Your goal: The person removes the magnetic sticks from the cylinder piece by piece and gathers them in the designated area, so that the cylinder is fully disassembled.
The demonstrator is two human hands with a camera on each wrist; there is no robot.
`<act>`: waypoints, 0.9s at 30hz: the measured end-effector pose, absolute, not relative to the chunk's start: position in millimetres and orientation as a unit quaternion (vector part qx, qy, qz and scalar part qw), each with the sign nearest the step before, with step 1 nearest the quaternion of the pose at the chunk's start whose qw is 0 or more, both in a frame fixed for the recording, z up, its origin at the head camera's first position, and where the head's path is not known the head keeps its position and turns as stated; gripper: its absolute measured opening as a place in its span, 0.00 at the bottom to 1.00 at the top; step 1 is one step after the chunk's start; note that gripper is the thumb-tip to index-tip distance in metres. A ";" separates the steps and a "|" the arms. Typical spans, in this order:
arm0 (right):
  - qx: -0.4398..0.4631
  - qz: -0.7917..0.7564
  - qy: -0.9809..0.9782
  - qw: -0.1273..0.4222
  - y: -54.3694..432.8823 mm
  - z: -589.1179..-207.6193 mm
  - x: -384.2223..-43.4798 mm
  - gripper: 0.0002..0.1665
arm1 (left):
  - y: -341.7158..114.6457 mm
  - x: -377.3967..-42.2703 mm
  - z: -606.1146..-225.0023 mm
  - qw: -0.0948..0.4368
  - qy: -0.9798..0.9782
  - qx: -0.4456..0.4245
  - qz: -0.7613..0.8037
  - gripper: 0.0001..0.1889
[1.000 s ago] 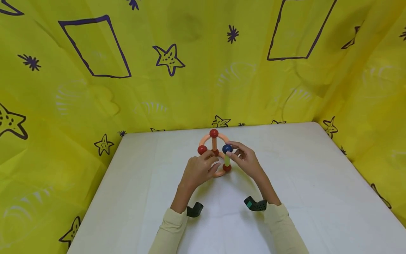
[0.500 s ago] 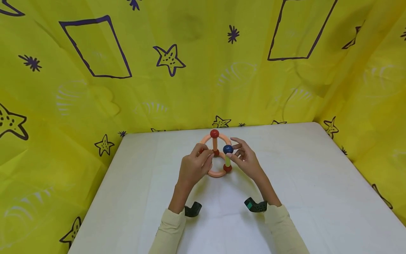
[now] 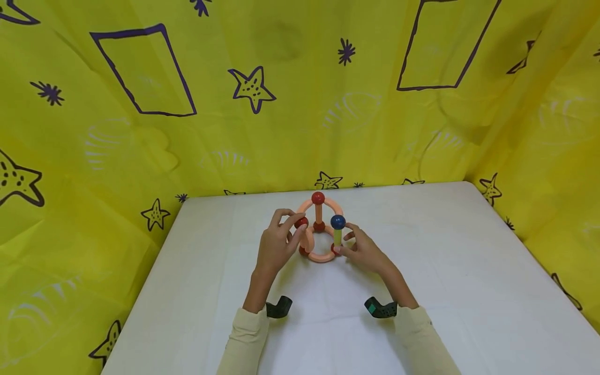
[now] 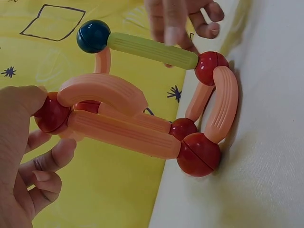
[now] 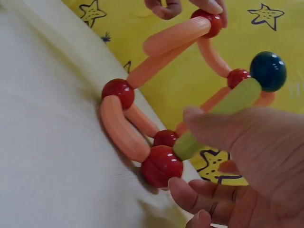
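A toy frame of magnetic balls and sticks stands on the table. My left hand (image 3: pixel 275 245) pinches the red ball (image 4: pixel 52 113) at its upper left corner between thumb and finger. From that ball a curved orange stick (image 4: pixel 102 90) juts out, its other end free, beside a straight orange stick (image 4: pixel 123 134) that runs down to a lower red ball (image 4: pixel 199 154). My right hand (image 3: pixel 367 252) is at the upright yellow-green stick (image 5: pixel 237 99), its thumb overlapping it in the right wrist view and its fingers spread. On top of that stick sits a blue ball (image 3: pixel 338 222).
At the back of the frame another red ball (image 3: pixel 318 198) tops an orange upright, joined to curved sticks. The white table (image 3: pixel 469 260) meets a yellow patterned curtain (image 3: pixel 290 140) behind and at both sides. A dark camera mount sits on each wrist.
My left hand has moved left and now holds the upper left red ball, with the curved stick below it in view. My right hand has slid down from the blue ball beside the yellow-green stick.
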State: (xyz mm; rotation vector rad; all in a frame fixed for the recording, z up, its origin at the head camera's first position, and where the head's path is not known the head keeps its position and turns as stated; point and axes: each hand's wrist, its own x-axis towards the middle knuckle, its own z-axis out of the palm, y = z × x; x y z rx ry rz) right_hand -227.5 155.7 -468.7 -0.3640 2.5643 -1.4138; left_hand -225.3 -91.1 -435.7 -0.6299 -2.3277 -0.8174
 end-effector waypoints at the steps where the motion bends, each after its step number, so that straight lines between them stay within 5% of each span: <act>1: -0.117 -0.469 0.869 0.102 154.2 -471.0 -227.8 0.45 | -91.6 -225.2 -436.1 0.291 -0.873 -0.237 -0.311 0.14; 19: -0.067 -0.380 0.923 0.003 129.6 -495.1 -230.1 0.19 | -93.9 -226.5 -437.1 0.276 -0.879 -0.238 -0.306 0.15; 27: -0.024 -0.367 0.930 -0.024 119.9 -495.8 -225.7 0.20 | -94.2 -225.7 -434.3 0.277 -0.879 -0.242 -0.303 0.15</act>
